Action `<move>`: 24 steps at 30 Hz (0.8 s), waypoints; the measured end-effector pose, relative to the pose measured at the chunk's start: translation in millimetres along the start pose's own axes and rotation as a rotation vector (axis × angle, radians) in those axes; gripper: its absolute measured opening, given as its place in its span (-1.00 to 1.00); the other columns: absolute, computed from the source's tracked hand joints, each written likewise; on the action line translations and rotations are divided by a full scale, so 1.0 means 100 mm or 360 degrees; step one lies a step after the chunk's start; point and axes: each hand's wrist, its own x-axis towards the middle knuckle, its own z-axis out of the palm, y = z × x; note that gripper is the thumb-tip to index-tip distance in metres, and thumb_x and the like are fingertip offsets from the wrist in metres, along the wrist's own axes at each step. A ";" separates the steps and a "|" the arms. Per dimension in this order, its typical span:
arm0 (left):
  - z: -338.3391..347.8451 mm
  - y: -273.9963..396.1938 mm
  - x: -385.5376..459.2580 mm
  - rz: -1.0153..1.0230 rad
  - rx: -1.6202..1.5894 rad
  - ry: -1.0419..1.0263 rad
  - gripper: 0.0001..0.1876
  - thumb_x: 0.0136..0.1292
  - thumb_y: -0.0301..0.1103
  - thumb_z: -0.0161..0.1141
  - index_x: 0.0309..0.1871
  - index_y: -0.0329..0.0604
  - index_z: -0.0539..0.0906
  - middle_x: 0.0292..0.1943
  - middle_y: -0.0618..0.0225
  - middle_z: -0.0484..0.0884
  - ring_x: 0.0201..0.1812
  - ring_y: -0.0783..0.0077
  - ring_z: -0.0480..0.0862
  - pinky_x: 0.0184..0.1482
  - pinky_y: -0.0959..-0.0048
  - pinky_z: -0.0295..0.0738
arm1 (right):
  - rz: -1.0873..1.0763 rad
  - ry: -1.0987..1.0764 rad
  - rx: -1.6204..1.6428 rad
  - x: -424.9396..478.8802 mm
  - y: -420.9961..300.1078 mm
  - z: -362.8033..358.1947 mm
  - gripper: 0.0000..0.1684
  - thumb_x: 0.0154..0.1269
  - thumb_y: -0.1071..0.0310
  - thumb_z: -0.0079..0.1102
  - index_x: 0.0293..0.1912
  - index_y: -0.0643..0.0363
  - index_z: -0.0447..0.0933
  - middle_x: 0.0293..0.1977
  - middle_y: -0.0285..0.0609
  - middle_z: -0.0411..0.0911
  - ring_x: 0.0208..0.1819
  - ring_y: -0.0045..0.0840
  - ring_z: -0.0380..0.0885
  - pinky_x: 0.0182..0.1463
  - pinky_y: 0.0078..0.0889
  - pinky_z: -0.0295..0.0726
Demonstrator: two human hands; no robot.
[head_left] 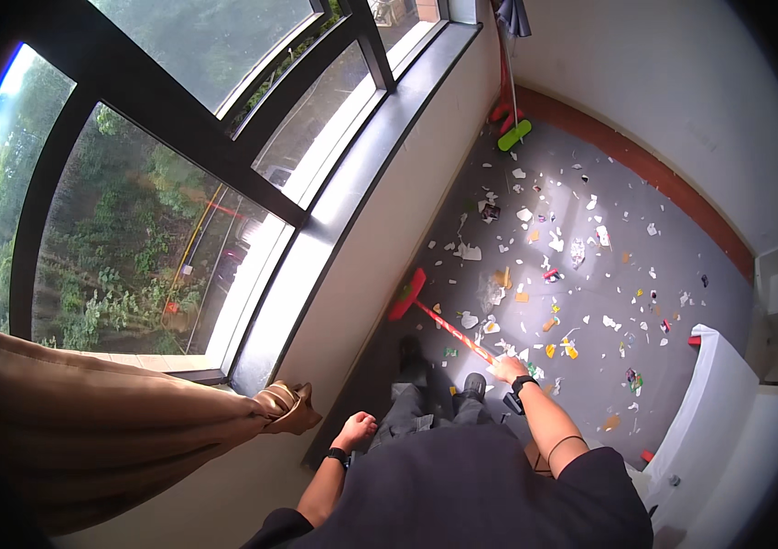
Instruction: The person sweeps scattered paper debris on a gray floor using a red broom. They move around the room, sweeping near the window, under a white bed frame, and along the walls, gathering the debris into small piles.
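My right hand [510, 369] grips the red-and-white patterned handle [457, 334] of a broom, with my arm stretched out ahead of me. The red broom head [407, 295] rests at the foot of the wall under the window. My left hand [359, 427] hangs beside my left thigh, fingers curled in, with nothing visible in it. Around my shoes and ahead of them, the grey floor [677, 261] is strewn with torn white paper [469, 252], wrappers [578, 252], brown scraps [521, 297] and a clear plastic bag [492, 291].
A green mop head [515, 136] and a red item stand in the far corner. To my left run the window sill [334, 199] and a knotted brown curtain [121, 418]. At right is a white-covered piece of furniture [711, 398]. A reddish-brown baseboard [636, 161] edges the far wall.
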 end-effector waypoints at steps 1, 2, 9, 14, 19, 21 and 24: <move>-0.13 0.02 0.09 -0.0005 -0.0051 -0.0023 -0.85 0.41 -0.32 0.00 -0.19 -0.18 0.52 -0.38 0.41 0.60 -0.45 0.64 0.52 -0.42 0.62 0.44 | 0.0127 -0.0137 -0.0026 -0.02 -0.01 -0.01 -0.50 0.21 -0.01 0.01 -0.17 0.25 0.63 -0.16 0.17 0.60 -0.05 -0.04 0.57 0.01 -0.05 0.53; -0.24 0.03 0.18 -0.0009 -0.0124 -0.0044 -0.86 0.41 -0.33 0.00 -0.19 -0.18 0.51 -0.38 0.40 0.60 -0.46 0.64 0.52 -0.43 0.63 0.44 | 0.0248 -0.0273 -0.0071 -0.07 -0.07 -0.08 -0.52 0.19 0.03 0.02 -0.09 0.18 0.62 -0.06 0.14 0.58 0.04 -0.06 0.54 0.09 -0.11 0.52; -0.69 1.44 0.29 0.0962 0.0281 0.0411 -0.82 0.39 -0.35 0.02 -0.25 -0.26 0.56 -0.43 0.31 0.63 -0.37 0.53 0.62 -0.24 0.50 0.54 | 0.0260 -0.0108 -0.0070 -0.68 -0.83 -0.20 -0.41 0.34 -0.03 -0.09 -0.20 0.38 0.61 -0.20 0.29 0.57 -0.06 0.09 0.54 0.04 0.00 0.50; -1.01 2.71 0.32 0.1700 0.0403 0.0863 -0.89 0.32 -0.46 0.02 -0.27 -0.28 0.55 -0.47 0.21 0.57 -0.38 0.34 0.61 -0.25 0.42 0.48 | 0.0315 -0.0065 -0.0137 -0.52 -1.30 -0.04 -0.41 0.34 -0.05 -0.08 -0.16 0.35 0.60 -0.15 0.25 0.57 -0.02 0.05 0.54 0.06 -0.03 0.50; -1.26 3.38 0.58 0.1877 0.0464 0.1211 -0.87 0.25 -0.49 0.09 -0.14 -0.24 0.54 -0.18 0.11 0.56 -0.14 0.16 0.56 -0.05 0.31 0.43 | 0.0567 -0.0067 -0.0060 -0.52 -1.38 -0.02 -0.36 0.34 -0.11 -0.08 -0.04 0.34 0.56 -0.04 0.21 0.54 0.08 0.01 0.49 0.13 -0.08 0.48; -1.33 3.45 0.72 0.1937 0.0679 0.1373 -0.78 0.23 -0.45 0.11 -0.05 -0.21 0.53 -0.02 0.11 0.51 0.00 0.10 0.50 0.07 0.24 0.37 | 0.0587 -0.0042 -0.0078 -0.56 -1.35 0.06 -0.36 0.33 -0.11 -0.06 -0.05 0.34 0.57 -0.04 0.22 0.54 0.08 0.01 0.49 0.13 -0.10 0.47; -1.33 3.50 0.82 0.1867 0.1039 0.1492 -0.66 0.23 -0.36 0.13 0.08 -0.17 0.50 0.15 0.15 0.43 0.14 0.08 0.42 0.19 0.16 0.28 | 0.0619 0.0005 -0.0029 -0.78 -1.51 0.07 -0.37 0.32 -0.09 -0.06 -0.08 0.36 0.58 -0.09 0.28 0.54 0.06 0.05 0.49 0.14 -0.06 0.45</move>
